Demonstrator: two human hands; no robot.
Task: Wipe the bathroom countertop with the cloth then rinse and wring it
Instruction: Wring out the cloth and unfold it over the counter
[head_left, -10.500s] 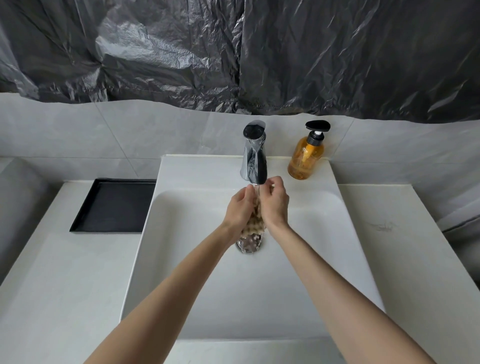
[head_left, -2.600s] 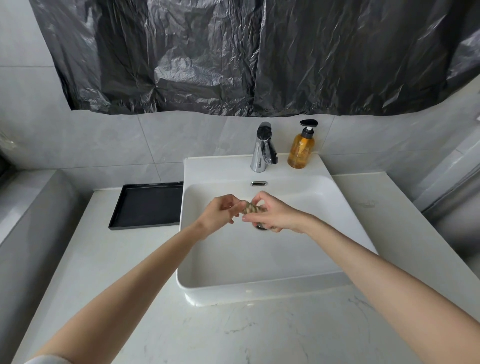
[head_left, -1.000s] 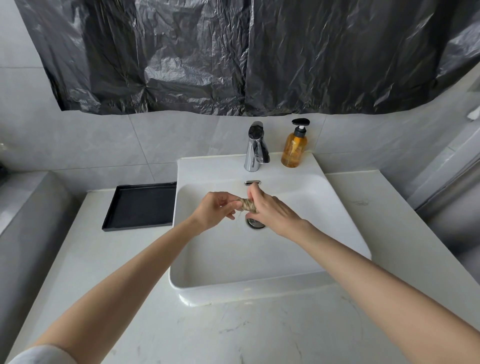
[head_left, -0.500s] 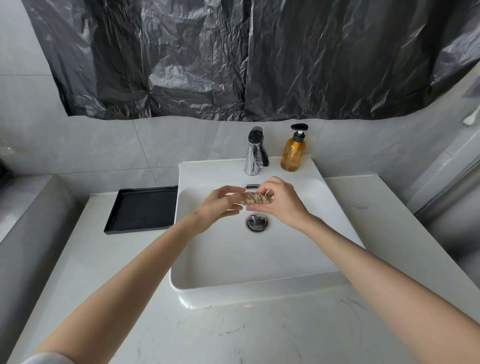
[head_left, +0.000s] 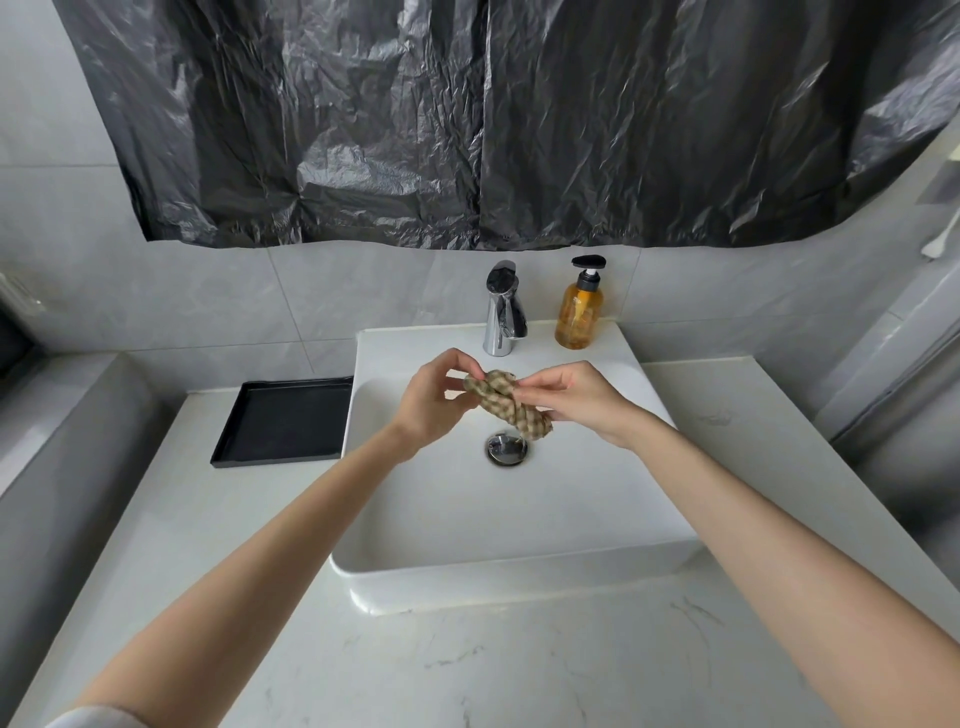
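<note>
Head view showed a twisted checked cloth (head_left: 506, 404) held over the sink basin (head_left: 467, 569), above the drain (head_left: 506, 450), likely so wrung water drained away; left hand (head_left: 431, 402) and right hand (head_left: 584, 400) each pinched one end, grip closed.

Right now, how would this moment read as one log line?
cloth: twisted, above sink | left hand: pinches one end | right hand: pinches it | faucet: no stream seen
</note>
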